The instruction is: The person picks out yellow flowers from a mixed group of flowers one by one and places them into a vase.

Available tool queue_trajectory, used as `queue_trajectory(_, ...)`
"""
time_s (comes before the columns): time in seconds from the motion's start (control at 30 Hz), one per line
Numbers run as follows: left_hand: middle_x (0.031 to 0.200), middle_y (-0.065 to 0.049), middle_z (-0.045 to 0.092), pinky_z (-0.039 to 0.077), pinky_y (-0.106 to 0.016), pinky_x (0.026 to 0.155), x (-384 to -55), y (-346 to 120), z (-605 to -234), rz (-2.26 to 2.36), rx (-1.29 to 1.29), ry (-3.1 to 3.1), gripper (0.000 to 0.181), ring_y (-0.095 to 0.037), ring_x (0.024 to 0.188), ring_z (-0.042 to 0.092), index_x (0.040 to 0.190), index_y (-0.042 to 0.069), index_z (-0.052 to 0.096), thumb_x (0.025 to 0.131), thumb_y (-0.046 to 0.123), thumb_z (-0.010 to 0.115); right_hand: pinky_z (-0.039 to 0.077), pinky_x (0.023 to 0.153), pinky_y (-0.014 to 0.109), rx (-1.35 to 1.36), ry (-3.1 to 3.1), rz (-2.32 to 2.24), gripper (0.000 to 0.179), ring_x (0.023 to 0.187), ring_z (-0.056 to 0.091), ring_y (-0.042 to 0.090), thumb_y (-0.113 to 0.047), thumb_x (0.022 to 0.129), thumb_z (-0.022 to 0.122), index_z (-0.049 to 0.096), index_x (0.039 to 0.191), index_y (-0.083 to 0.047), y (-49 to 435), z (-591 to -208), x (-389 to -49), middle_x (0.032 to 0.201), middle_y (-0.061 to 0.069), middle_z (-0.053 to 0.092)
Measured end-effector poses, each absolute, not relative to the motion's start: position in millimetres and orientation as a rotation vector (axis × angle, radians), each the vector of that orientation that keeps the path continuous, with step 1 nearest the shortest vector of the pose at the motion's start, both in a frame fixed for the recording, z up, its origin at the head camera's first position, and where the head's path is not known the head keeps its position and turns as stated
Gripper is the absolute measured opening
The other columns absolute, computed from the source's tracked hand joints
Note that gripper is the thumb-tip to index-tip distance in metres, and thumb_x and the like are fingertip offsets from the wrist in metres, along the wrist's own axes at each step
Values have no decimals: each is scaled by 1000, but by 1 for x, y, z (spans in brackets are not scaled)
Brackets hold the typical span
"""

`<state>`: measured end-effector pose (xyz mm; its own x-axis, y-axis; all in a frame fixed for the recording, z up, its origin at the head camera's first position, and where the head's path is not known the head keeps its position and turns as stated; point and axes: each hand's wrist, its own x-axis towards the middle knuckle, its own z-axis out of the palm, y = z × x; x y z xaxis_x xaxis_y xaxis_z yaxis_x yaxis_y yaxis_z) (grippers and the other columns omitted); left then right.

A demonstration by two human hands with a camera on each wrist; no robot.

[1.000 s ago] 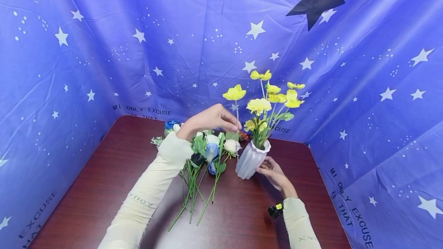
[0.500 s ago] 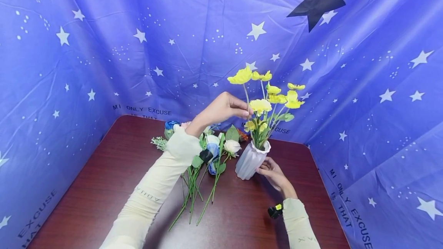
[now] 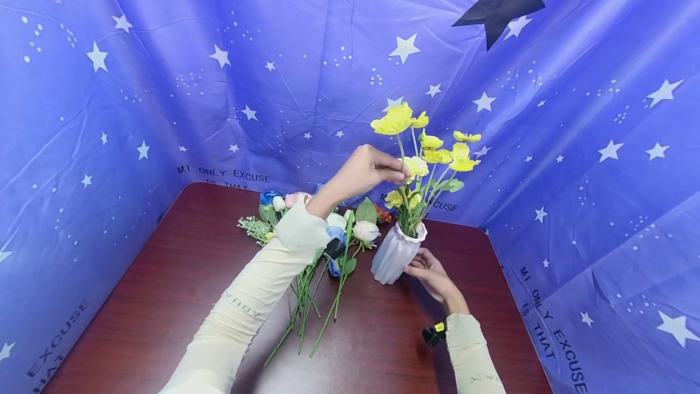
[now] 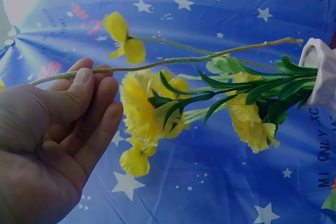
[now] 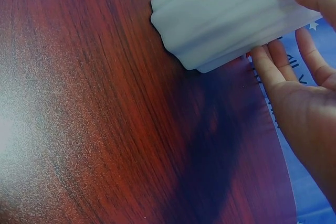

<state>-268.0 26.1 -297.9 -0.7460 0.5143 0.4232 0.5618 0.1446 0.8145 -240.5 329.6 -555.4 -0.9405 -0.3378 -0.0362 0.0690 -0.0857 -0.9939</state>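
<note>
My left hand [image 3: 361, 174] pinches the stem of a yellow flower [image 3: 391, 120] between thumb and fingers, above the vase. In the left wrist view, the bare lower end of that stem [image 4: 168, 61] points at the vase mouth and lies close to its rim; whether it is inside cannot be told. The white fluted vase [image 3: 395, 257] leans a little on the table and holds several yellow flowers [image 3: 460, 157] with green leaves. Low on the vase's right side, my right hand [image 3: 433, 275] grips it, thumb and fingers on opposite sides in the right wrist view.
Left of the vase lies a pile of loose flowers: white roses [image 3: 366, 231], blue blooms [image 3: 336, 237] and green stems [image 3: 298, 315] reaching toward the front. The dark red wooden table [image 3: 147, 297] is enclosed by a blue star-printed cloth [image 3: 306, 78].
My left hand has carried the yellow flower rightward and up from beside the vase to over its mouth, among the other blooms. My right hand and the vase have stayed in place.
</note>
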Motion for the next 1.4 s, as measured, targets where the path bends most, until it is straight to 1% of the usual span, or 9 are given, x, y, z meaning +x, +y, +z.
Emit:
queue_trajectory(0.1, 104, -12, 79, 60, -18, 83, -268, 30, -297, -1639, -1106, -2370, 17, -18, 93, 77, 109, 2, 78, 94, 8, 71, 56, 91, 21, -301, 1909, -2117, 44, 105, 65, 7, 17, 90, 57, 50, 119, -15, 330, -555, -241, 113, -3, 64)
queue_trajectory(0.23, 104, -9, 80, 59, -17, 83, -266, 36, -298, -1589, -1102, -2421, 18, -15, 95, 77, 109, 3, 79, 95, 10, 71, 57, 91, 21, -319, 1898, -2120, 44, 105, 65, 6, 18, 90, 57, 49, 119, -15, 330, -556, -241, 113, -3, 64)
queue_trajectory(0.47, 105, -8, 80, 58, -13, 81, -266, 46, -301, -1430, -1157, -2466, 17, -16, 96, 77, 108, 5, 80, 94, 12, 72, 57, 91, 22, -347, 1892, -2124, 45, 106, 66, 6, 19, 90, 55, 50, 120, -15, 331, -558, -242, 114, -4, 65)
queue_trajectory(0.73, 103, -3, 80, 57, -14, 80, -264, 58, -306, -1304, -1169, -2541, 14, -10, 90, 75, 105, 11, 81, 96, 15, 71, 57, 90, 21, -331, 1898, -2125, 45, 106, 66, 6, 18, 90, 56, 51, 120, -16, 330, -556, -240, 114, -4, 64)
queue_trajectory(0.87, 102, -3, 80, 56, -14, 77, -263, 64, -309, -1285, -1156, -2572, 14, -11, 88, 74, 105, 11, 81, 97, 14, 69, 57, 91, 22, -314, 1903, -2122, 45, 106, 65, 6, 18, 90, 56, 50, 120, -16, 330, -556, -241, 114, -4, 64)
queue_trajectory(1.07, 100, -6, 80, 52, -15, 71, -262, 71, -316, -1259, -1175, -2569, 15, -14, 83, 72, 105, 6, 80, 98, 14, 69, 57, 90, 22, -297, 1909, -2128, 44, 105, 66, 7, 17, 89, 58, 50, 121, -14, 330, -556, -241, 114, -2, 64)
queue_trajectory(1.27, 106, -4, 80, 54, -14, 79, -258, 81, -324, -1223, -1141, -2545, 17, -12, 95, 74, 108, 6, 80, 97, 14, 70, 57, 90, 22, -267, 1898, -2123, 44, 105, 67, 7, 17, 89, 58, 49, 121, -14, 330, -557, -241, 114, -2, 64)
queue_trajectory(1.33, 107, -4, 80, 54, -12, 78, -257, 85, -327, -1225, -1109, -2548, 17, -12, 97, 75, 108, 7, 80, 97, 16, 70, 57, 91, 22, -279, 1891, -2118, 44, 106, 66, 7, 16, 90, 57, 49, 121, -14, 330, -557, -242, 115, -3, 64)
queue_trajectory(1.4, 107, -2, 80, 53, -11, 75, -256, 88, -329, -1238, -1073, -2550, 17, -10, 95, 75, 109, 9, 80, 97, 17, 70, 57, 91, 22, -293, 1882, -2119, 44, 107, 66, 7, 16, 91, 57, 49, 122, -15, 331, -558, -242, 115, -3, 65)
